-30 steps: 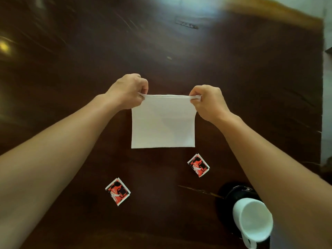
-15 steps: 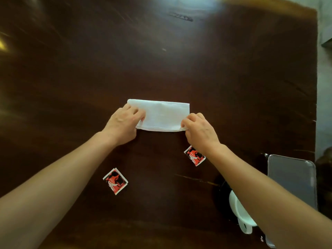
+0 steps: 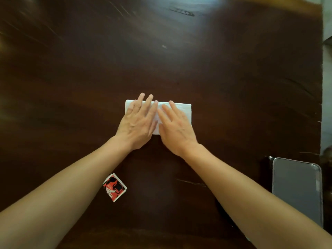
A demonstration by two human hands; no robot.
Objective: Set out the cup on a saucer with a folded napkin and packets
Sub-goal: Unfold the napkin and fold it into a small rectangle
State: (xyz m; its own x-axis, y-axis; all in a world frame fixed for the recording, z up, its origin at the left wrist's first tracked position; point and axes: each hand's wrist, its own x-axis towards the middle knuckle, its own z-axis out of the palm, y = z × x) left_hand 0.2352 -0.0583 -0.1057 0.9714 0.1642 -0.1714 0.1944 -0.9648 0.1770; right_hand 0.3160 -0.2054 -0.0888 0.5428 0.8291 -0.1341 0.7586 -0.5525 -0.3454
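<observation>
A white napkin [image 3: 185, 110], folded in half into a wide strip, lies flat in the middle of the dark wooden table [image 3: 215, 69]. My left hand [image 3: 138, 123] and my right hand [image 3: 175, 126] both rest palm-down on it, side by side, fingers spread and flat, gripping nothing. A red, black and white packet [image 3: 114, 187] lies on the table nearer to me, under my left forearm's edge. My right forearm hides the second packet, the cup and the saucer.
A grey metal tray [image 3: 296, 187] with a rounded rim sits at the right near the table's right edge [image 3: 321, 87]. A dark scratch marks the wood near the table's far side.
The napkin's far edge was brought toward me, folding it in half. Both hands let go of the edge and now lie flat on top of it near its middle.
</observation>
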